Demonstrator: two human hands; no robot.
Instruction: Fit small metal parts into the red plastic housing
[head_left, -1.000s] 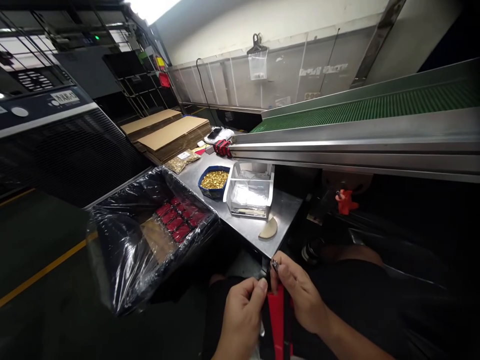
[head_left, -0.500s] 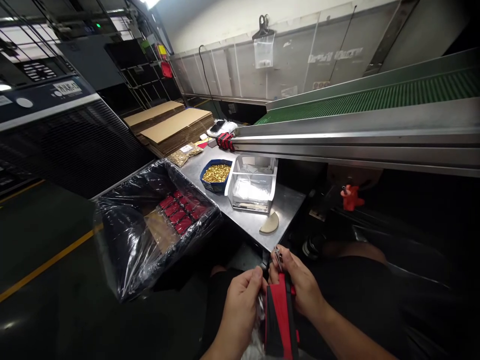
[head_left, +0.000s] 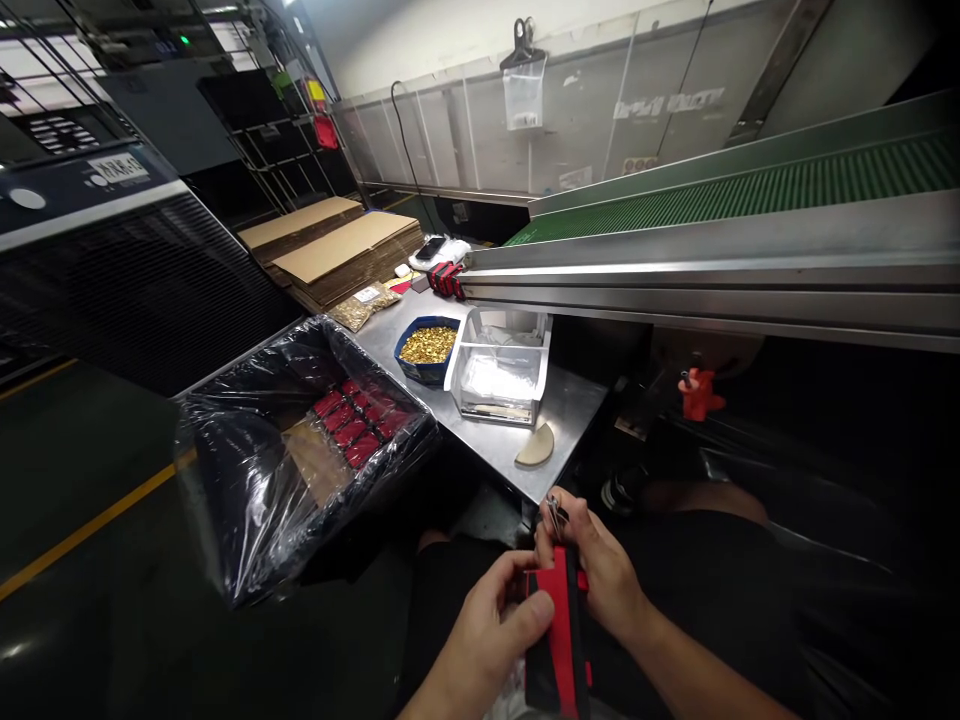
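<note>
Both hands pinch the red case (head_left: 559, 630) low down at 6 o'clock, left hand (head_left: 495, 625) gripping its side and right hand (head_left: 600, 575) also pinching a small metal bit (head_left: 553, 515), so hold it steady and close.

Dim overall, lit from a bright ceiling light at the top edge that washes the far wall (head_left: 420, 40) pale. Glare streaks run along the conveyor rail (head_left: 712, 265) and the black plastic liner (head_left: 247, 470). The lower right sinks into shadow; straight lines bow toward the edges
</note>
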